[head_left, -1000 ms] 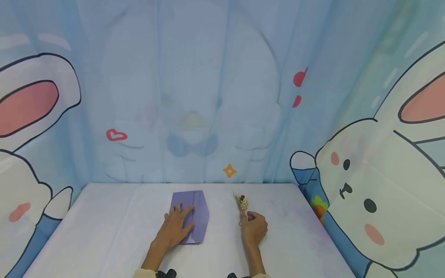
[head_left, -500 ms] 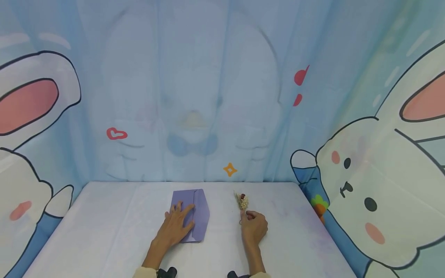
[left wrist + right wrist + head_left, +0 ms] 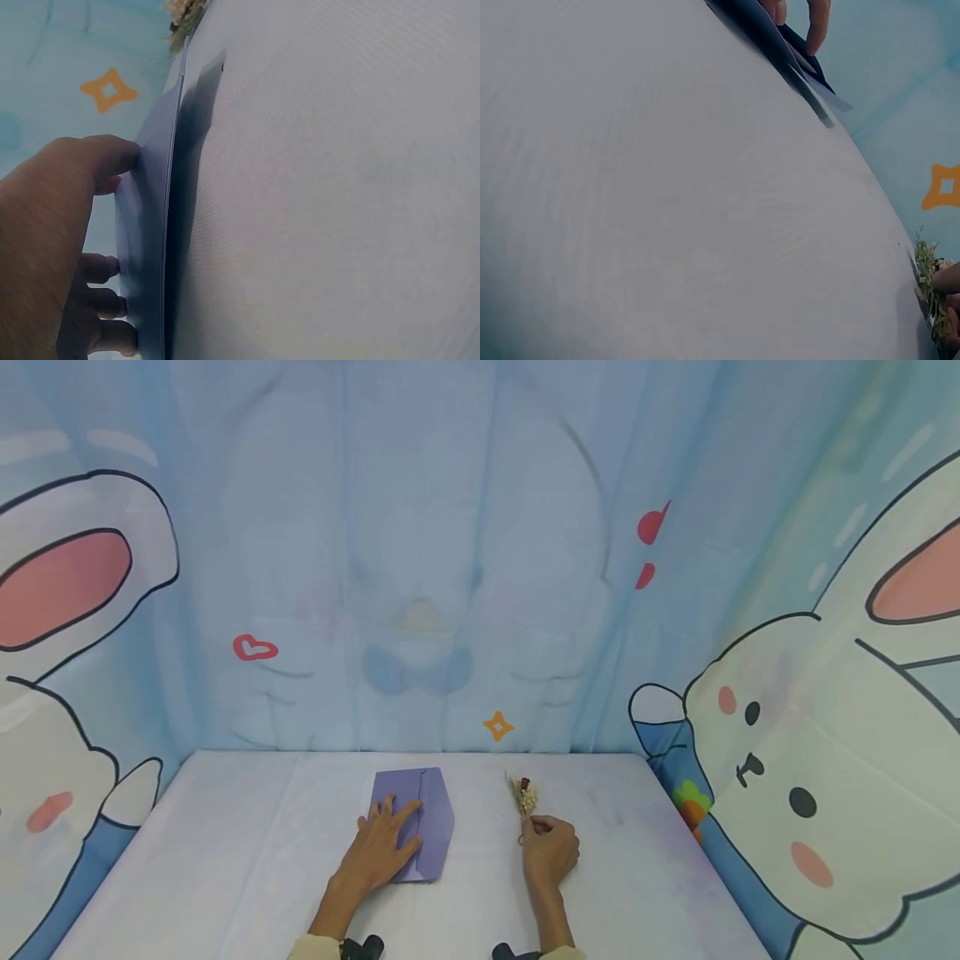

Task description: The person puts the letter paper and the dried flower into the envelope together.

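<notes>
On the table lies a purple paper envelope [image 3: 433,839], its pointed flap opened out to the right. My left hand [image 3: 381,850] rests spread on top of it, and in the left wrist view the fingertips press the envelope [image 3: 150,202], whose near edge stands a little above the cloth. To the right, a small bunch of dried flowers [image 3: 525,792] with a dark red bloom points away from me. My right hand [image 3: 551,850] pinches its stems. At the right wrist view's edge the flowers [image 3: 926,277] show beside my fingers.
A white cloth covers the table [image 3: 247,843]. Behind it hangs a light blue curtain [image 3: 420,527] printed with cartoon rabbits, right up against the table's far edge. Black wrist straps [image 3: 363,948] show at the bottom.
The whole head view has shifted very slightly. Both hands, the envelope and the dried flowers keep their places relative to one another.
</notes>
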The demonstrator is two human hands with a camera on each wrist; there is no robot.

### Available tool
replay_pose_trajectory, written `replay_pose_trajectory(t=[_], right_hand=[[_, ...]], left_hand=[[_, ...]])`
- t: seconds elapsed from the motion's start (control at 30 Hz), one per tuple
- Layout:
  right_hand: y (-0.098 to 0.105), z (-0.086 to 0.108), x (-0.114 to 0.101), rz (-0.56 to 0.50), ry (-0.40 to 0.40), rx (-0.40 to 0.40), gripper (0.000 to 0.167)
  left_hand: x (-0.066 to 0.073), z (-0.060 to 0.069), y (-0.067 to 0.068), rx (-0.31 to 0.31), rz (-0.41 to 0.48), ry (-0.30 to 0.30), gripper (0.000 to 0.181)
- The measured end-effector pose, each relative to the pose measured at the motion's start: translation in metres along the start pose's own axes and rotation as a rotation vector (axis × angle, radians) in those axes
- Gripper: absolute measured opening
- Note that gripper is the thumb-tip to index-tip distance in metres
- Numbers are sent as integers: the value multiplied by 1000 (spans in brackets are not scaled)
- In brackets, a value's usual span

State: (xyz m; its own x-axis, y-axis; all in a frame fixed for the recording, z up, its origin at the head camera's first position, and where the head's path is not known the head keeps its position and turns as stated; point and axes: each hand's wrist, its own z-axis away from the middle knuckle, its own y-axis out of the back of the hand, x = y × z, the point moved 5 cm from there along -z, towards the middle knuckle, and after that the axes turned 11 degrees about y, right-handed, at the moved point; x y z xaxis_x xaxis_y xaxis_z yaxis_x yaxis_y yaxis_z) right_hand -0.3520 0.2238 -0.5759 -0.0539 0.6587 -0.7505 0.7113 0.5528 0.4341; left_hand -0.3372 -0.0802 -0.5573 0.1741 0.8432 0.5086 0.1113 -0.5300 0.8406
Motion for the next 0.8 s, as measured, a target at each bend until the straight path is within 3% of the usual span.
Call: replay_pose_trajectory(t=[0.47, 0.8], right_hand=[[-2, 5, -15, -54, -22, -35, 9], [-24, 17, -51, -155, -28, -121, 9]], left_hand=[[-1, 2, -1, 11, -18, -11, 55], [1, 0, 3, 24, -18, -20, 55]])
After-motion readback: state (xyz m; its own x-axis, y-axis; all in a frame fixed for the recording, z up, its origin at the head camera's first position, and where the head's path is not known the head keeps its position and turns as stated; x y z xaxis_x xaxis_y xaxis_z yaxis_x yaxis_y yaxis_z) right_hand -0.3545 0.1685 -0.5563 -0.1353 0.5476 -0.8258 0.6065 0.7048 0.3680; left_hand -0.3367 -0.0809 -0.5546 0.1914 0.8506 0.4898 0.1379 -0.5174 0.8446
